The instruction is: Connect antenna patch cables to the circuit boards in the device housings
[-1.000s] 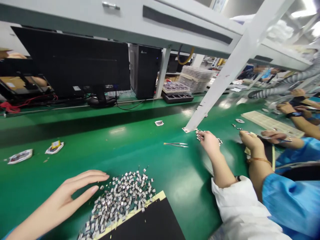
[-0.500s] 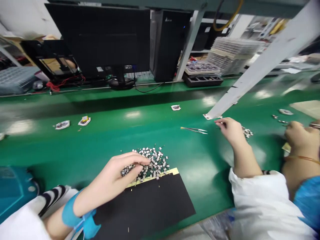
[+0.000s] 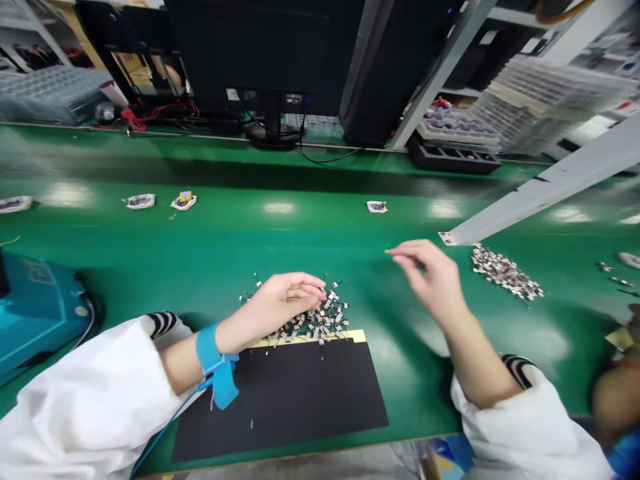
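Observation:
My left hand (image 3: 285, 303) is over a pile of small silvery components with dark leads (image 3: 323, 323). Its thumb and fingers come together, and whatever is between them is hidden. A blue wrist strap (image 3: 216, 350) circles that wrist. My right hand (image 3: 425, 277) is low above the green bench, thumb and forefinger closing at the yellow-tipped end of a pair of tweezers (image 3: 387, 251). The hand covers the rest of the tweezers. In front of the pile lies a black sheet (image 3: 295, 397) with a pale yellow strip (image 3: 357, 335) along its far edge.
A second component pile (image 3: 505, 273) lies right, near a slanted white post (image 3: 530, 187). Small white trays (image 3: 377, 207) line the bench. A blue machine (image 3: 45, 300) stands left; a monitor (image 3: 250, 53) is behind. A co-worker's arm (image 3: 617, 400) shows at right.
My right hand has moved left from beside the second pile to the tweezers. My left thumb and fingers have drawn together over the near pile. The camera view has shifted.

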`<state>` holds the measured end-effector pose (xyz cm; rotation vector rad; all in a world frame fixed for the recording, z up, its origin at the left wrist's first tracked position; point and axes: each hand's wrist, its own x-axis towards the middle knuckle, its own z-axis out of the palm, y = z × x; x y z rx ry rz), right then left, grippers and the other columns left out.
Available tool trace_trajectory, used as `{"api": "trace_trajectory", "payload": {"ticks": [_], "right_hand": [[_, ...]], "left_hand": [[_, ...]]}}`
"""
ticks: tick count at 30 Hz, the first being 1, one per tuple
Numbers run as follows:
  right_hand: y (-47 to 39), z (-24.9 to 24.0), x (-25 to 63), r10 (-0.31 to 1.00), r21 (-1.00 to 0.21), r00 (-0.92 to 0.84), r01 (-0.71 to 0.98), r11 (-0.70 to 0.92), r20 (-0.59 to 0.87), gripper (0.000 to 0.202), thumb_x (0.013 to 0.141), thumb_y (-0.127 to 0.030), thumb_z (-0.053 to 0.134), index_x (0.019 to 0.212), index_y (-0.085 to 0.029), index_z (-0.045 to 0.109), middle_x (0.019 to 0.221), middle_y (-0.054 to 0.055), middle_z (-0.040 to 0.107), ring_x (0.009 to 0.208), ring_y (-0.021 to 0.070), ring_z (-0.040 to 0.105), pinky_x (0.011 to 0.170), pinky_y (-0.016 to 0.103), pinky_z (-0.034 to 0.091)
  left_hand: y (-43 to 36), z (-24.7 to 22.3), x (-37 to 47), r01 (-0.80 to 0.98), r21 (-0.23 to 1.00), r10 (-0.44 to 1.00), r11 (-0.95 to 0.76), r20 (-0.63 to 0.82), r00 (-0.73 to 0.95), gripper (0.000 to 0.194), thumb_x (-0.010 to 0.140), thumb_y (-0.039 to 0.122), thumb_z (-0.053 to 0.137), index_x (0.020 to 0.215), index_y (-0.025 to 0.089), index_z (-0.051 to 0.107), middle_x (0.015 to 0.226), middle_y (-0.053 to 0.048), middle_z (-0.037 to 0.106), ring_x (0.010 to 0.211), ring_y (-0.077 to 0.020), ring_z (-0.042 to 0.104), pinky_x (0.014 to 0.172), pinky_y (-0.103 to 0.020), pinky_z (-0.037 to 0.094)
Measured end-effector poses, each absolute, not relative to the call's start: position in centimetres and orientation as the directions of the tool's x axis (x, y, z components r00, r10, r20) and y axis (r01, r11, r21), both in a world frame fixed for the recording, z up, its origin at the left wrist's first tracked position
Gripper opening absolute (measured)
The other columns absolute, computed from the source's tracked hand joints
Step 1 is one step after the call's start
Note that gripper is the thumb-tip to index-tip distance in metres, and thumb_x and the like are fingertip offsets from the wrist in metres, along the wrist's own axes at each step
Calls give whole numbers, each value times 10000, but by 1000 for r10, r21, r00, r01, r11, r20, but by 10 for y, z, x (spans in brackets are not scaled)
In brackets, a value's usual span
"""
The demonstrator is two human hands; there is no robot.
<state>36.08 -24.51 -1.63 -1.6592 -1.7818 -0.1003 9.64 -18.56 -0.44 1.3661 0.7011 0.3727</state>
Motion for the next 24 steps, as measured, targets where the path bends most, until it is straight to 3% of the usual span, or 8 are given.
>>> {"api": "trace_trajectory", "payload": {"ticks": [2,4,10,12,14,18,21,24], "right_hand": [[-247,-15,315,822,-419,-115,816,398,557,129,826,-181,463,854,-195,588,829,41,599,810,126,553,705,267,468],[-251,-19,279,814,-445,-211,749,490,542,159,821,-133,462,913,-191,578,871,46,588,829,111,548,702,245,474],[-254,-23,243,730,-390,-250,712,583,636,150,787,-101,514,916,-175,536,858,42,611,804,108,569,699,232,476],[-256,-18,247,709,-342,-315,708,618,631,121,791,-167,534,911,-179,529,837,36,610,787,108,574,700,230,477],[-260,-17,253,715,-288,-424,708,645,556,258,769,-346,561,951,-167,524,868,60,596,816,133,569,717,253,483],[-269,-31,262,769,-242,-549,738,630,329,713,644,-658,492,1097,-108,471,996,133,548,942,217,529,767,344,486],[-266,-45,259,771,-185,-577,755,629,269,738,683,-649,453,1163,-89,430,1054,151,522,978,240,506,790,371,475],[-255,-52,254,770,-138,-584,766,627,257,743,704,-641,431,1182,-72,417,1082,159,505,989,252,491,808,374,460]], "left_hand": [[-189,-8,98,97,971,657,221,-221,721,317,703,210,615,991,112,527,914,-66,618,839,-134,594,820,-295,473],[-193,-12,99,49,971,657,234,-195,728,361,674,193,643,1005,126,517,907,-51,620,854,-138,596,818,-291,480],[-195,-8,87,62,974,692,219,-200,693,268,675,202,652,919,114,582,794,-29,644,760,-122,614,745,-246,500],[-197,-2,76,102,976,695,191,-208,688,202,690,215,641,860,110,609,769,-26,645,729,-116,614,705,-224,505],[-205,1,65,173,983,691,66,-170,703,136,720,226,613,806,121,629,768,-24,646,707,-108,609,669,-203,500],[-228,-8,47,199,924,419,-325,-48,907,171,803,224,515,896,168,646,842,-43,650,771,-122,598,717,-203,475],[-237,-19,44,103,878,159,-468,-31,987,258,845,215,424,1013,159,612,898,-91,638,834,-161,587,777,-236,457],[-232,-23,44,64,836,17,-544,-65,998,296,855,222,392,1066,162,591,907,-110,629,873,-184,573,822,-251,431]]}}
